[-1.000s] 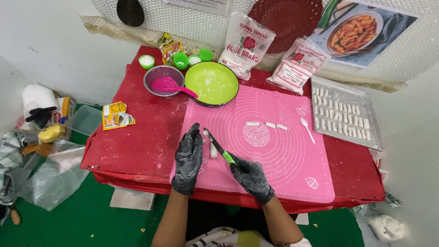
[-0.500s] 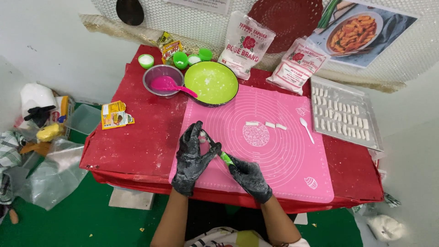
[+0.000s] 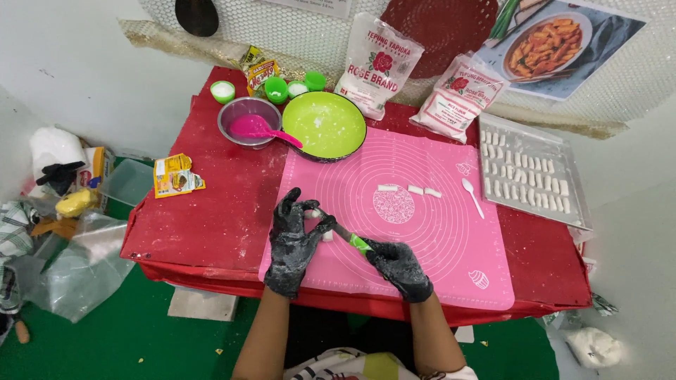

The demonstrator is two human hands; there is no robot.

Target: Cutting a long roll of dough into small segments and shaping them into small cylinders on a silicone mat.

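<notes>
The left hand (image 3: 294, 236), in a floured black glove, pinches a small white dough piece (image 3: 315, 213) between fingertips and thumb just above the pink mat (image 3: 422, 239), steadying it where the blade can meet it; the right hand (image 3: 400, 266) is clenched around the green handle of a knife (image 3: 350, 238), whose blade points left toward that piece (another scrap of dough lies on the mat just beneath); three cut pieces (image 3: 410, 189) lie well apart near the mat's middle, beside a white spoon (image 3: 472, 196); the tray (image 3: 533, 211) of finished rows sits to the right, close to the table (image 3: 204, 218) edge; the green bowl (image 3: 328, 127) overlaps the mat's far corner, so open room remains mid-mat and on the bare red cloth at left.
</notes>
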